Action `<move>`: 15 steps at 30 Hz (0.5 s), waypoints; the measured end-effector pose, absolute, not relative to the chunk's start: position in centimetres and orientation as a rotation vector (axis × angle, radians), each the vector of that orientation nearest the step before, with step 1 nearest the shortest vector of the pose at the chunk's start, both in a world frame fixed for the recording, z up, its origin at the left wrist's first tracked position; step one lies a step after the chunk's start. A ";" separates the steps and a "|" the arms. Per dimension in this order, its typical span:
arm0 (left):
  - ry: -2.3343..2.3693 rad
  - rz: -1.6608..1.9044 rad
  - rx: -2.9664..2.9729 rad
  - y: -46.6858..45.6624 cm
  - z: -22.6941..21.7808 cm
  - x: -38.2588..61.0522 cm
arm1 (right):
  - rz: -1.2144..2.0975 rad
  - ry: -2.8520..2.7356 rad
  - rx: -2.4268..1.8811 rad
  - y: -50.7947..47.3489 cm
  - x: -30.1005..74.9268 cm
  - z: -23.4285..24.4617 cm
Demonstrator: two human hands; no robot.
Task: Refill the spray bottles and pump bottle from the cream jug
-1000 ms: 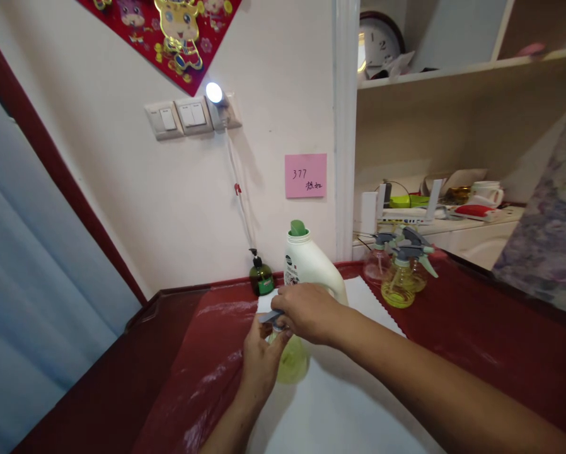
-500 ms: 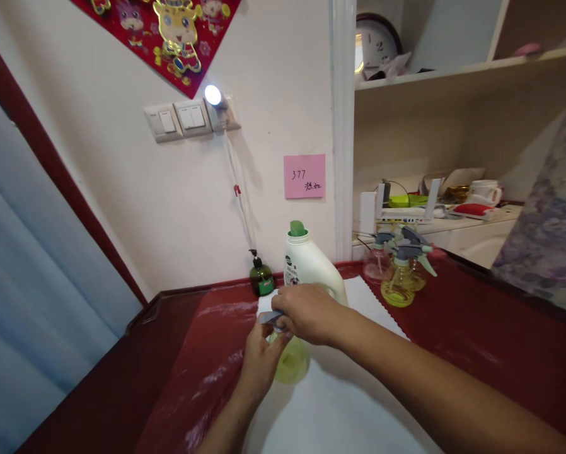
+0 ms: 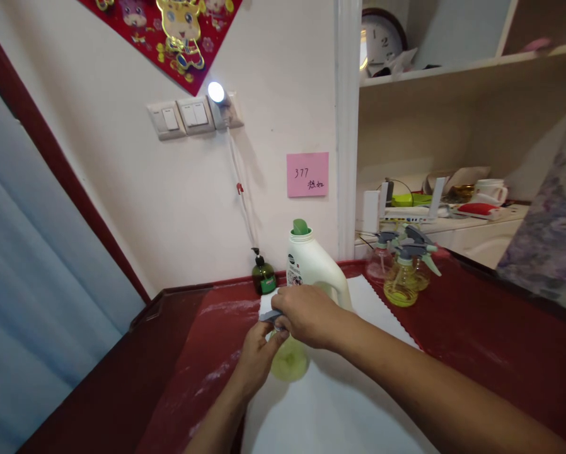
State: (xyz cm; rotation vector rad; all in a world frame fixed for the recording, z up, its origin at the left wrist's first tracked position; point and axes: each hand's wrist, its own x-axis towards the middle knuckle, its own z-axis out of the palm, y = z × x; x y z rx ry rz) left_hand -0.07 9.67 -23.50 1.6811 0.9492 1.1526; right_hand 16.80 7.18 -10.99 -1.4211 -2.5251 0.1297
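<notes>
A small spray bottle [image 3: 290, 362] with a grey trigger head and yellowish liquid stands on a white cloth [image 3: 330, 410]. My left hand [image 3: 259, 353] is closed around its neck, thumb toward the front. From the right, my right hand [image 3: 306, 314] grips the grey spray head; its fingertips partly cover it. Just behind my hands rises a large pale detergent jug [image 3: 314, 261], uncapped, with a green spout inside its mouth. The lower part of that jug is hidden by my right hand.
A dark green pump bottle [image 3: 264, 277] stands by the wall. Several spray bottles [image 3: 400, 284] with grey heads cluster at the right on the dark red table [image 3: 481, 340]. Behind them a white router [image 3: 406, 211] sits on a shelf. A blue curtain [image 3: 37, 271] hangs at left.
The view has shifted slightly. My hands stay on the spray bottle's neck and head, with only a small shift in their grip.
</notes>
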 end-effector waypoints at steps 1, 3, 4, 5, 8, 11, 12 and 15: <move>0.945 1.140 1.686 9.7 -23.4 -0.2 | 0.138 -2.505 -1.413 7.2 16.8 -11.1; 0.942 1.119 1.690 9.5 -23.1 -0.4 | 0.162 -2.448 -1.390 7.1 17.1 -11.6; 0.940 1.110 1.691 9.4 -22.9 -0.5 | 0.175 -2.408 -1.375 6.9 17.4 -11.9; 0.936 1.099 1.692 9.1 -22.7 -0.5 | 0.187 -2.359 -1.357 6.7 17.8 -12.4; 0.901 1.053 1.692 8.5 -22.3 -0.8 | 0.198 -2.166 -1.331 5.3 19.1 -15.1; 0.841 1.001 1.679 8.5 -22.6 -1.2 | 0.268 -1.808 -1.280 3.6 20.0 -19.3; 0.834 0.989 1.674 8.6 -22.7 -1.3 | 0.325 -1.693 -1.236 3.1 20.1 -20.7; 0.857 0.994 1.668 9.0 -23.4 -1.6 | 0.513 -1.590 -1.220 2.3 19.8 -23.7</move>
